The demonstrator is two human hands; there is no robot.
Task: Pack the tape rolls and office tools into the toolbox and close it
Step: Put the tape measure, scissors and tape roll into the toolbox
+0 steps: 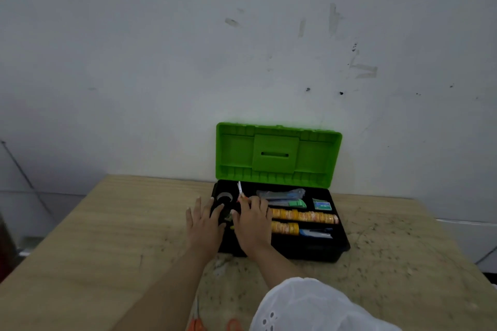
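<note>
The toolbox (282, 223) is sitting open on the tabletop (94, 236) against the wall (161, 62), tape rolls (304, 216) lying inside; scissors (212, 325) are lying nearer.

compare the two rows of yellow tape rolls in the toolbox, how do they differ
The far row is longer, reaching almost to the toolbox's right wall; the near row is short and stops midway. A blue tool lies right of the near row; nothing follows the far row. Both are yellow rolls side by side, lying left to right, their left ends hidden by the right hand.
</note>
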